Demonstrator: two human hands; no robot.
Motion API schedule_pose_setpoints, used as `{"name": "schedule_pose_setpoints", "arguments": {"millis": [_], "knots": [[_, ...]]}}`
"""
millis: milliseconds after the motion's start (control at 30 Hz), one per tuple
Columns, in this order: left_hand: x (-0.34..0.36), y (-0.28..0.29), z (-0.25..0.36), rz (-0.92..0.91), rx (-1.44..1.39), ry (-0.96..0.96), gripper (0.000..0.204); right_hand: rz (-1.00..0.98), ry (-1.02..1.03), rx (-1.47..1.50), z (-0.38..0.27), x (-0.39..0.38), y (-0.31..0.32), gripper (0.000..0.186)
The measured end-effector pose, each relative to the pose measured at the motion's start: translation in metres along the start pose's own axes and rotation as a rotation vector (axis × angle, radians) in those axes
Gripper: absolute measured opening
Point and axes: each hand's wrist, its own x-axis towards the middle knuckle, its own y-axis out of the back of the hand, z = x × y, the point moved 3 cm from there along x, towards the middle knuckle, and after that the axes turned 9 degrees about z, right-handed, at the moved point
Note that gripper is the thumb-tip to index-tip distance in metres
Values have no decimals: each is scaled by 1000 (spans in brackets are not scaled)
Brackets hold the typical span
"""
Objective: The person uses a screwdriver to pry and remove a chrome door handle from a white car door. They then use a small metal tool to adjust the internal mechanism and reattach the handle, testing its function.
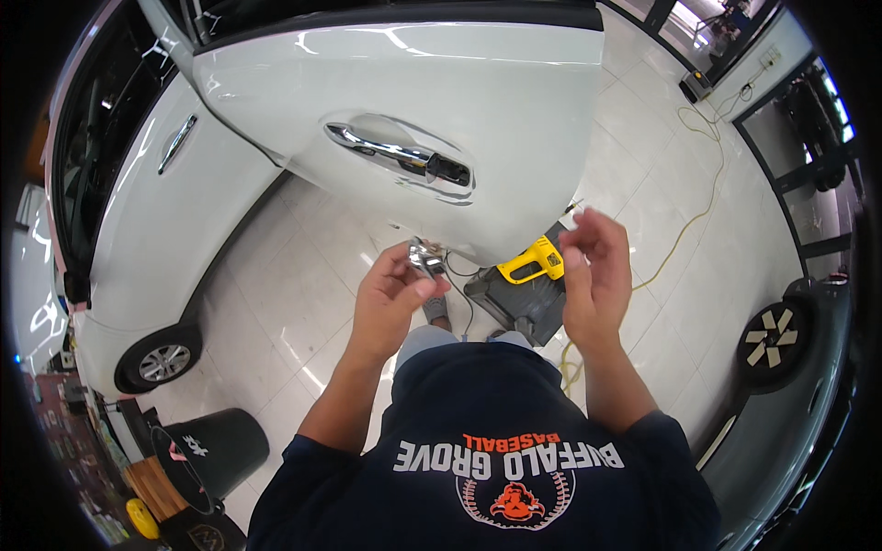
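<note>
One-handed here, just pinching a little chrome piece [425, 261] in the left hand [388, 301] near the white car door [276, 87], holding the right hand [597, 275] kinda open by a yellow heat gun [546, 260], with a dark bin [235, 450] off at lower left and something pinkish [175, 453] at its mouth, too small to tell what tbh.

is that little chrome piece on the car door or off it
Off. The left hand holds the chrome piece, and a dark recess shows beside the door handle.
</note>
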Motion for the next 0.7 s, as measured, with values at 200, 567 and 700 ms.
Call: {"name": "schedule_pose_setpoints", "arguments": {"millis": [200, 567, 700], "knots": [[-24, -42, 1, -111, 568, -317, 53, -443, -116, 246, -21, -32, -19, 53], [72, -23, 62, 165, 1274, -994, 38, -331, -909, 877, 17, -29, -19, 32], [120, -7, 75, -70, 1326, -955, 31, -433, -857, 800, 22, -14, -73, 32]]}}
